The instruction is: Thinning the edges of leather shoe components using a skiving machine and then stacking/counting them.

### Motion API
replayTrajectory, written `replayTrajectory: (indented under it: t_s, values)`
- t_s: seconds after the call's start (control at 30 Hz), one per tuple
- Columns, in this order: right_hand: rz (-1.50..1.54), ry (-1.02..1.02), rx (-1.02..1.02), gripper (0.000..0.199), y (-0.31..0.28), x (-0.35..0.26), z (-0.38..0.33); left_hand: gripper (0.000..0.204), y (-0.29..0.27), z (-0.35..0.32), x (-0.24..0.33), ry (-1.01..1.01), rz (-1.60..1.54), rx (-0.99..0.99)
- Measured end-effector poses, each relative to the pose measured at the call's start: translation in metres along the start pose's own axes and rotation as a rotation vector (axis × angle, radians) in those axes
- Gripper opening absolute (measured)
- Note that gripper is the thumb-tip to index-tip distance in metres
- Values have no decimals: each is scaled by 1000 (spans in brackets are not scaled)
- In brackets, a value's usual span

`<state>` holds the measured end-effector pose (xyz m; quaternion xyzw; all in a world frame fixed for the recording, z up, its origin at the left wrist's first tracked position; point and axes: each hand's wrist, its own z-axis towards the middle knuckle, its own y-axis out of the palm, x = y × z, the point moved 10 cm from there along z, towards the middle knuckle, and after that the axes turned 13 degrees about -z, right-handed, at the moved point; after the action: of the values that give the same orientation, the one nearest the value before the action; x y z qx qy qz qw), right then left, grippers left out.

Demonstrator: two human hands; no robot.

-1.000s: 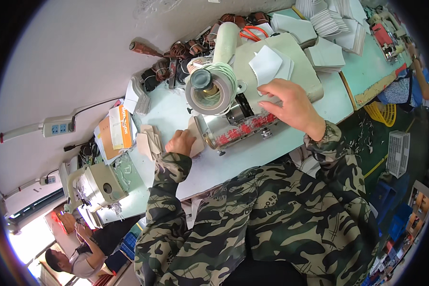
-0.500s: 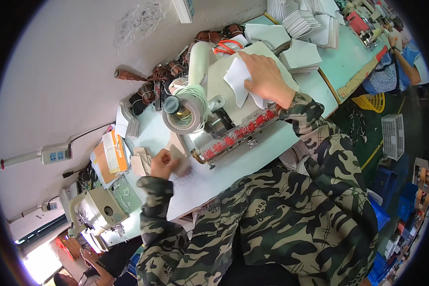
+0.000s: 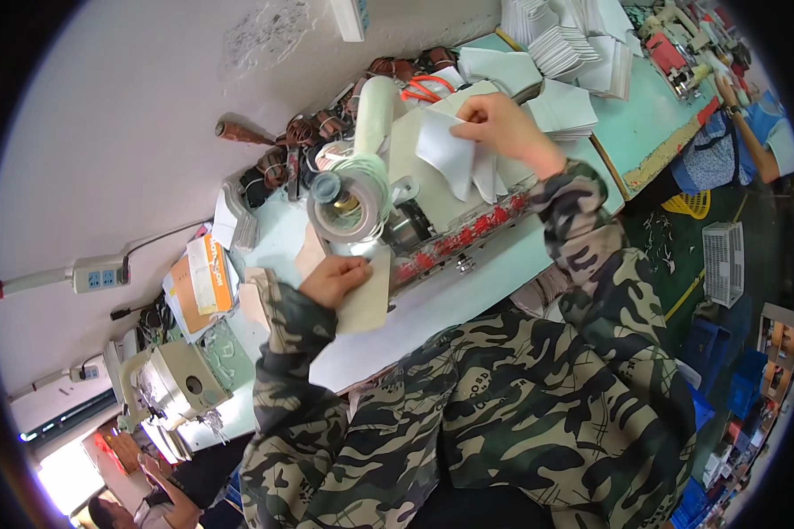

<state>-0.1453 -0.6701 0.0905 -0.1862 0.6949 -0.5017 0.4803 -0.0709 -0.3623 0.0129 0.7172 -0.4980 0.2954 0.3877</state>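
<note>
My left hand (image 3: 335, 280) is closed on a flat beige piece (image 3: 369, 301), held over the work table just left of a cream machine (image 3: 406, 132). Thumb and forefinger of my right hand (image 3: 505, 128) pinch the upper edge of a white shaped sheet (image 3: 443, 152), which lies over the machine's flat top. Another white piece (image 3: 487, 175) sticks out beneath that hand. A round grey wheel-like part (image 3: 344, 207), wound about with pale green cord, rises between my two hands. More beige pieces (image 3: 256, 298) lie beside my left wrist.
Stacks of white pieces (image 3: 565, 106) stand at the back right. Orange-handled scissors (image 3: 428, 86) and dark red bundles (image 3: 302, 132) line the wall. A second machine (image 3: 172, 383) is at the left. Two other people work nearby. A white crate (image 3: 723, 264) sits on the floor.
My left hand has moved right and up, bringing the beige piece close to the machine. My right hand has gone from lying on the white sheet to pinching its edge.
</note>
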Motion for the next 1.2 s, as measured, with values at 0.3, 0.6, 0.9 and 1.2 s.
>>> replayTrajectory:
  t_s: [0.3,0.6,0.9,1.2]
  values:
    - [174,-188,-488,50,65,-110,-77,22,-21,18,12,-85,160,80]
    - [-62,-329,-294,52,83,-122,-75,30,-24,5,18,-323,655,71]
    - [-43,-270,-273,36,68,-109,-72,37,-21,23,73,302,994,310]
    - [-470,-248,135,73,-11,-71,-81,48,-131,-13,-78,-84,1056,690]
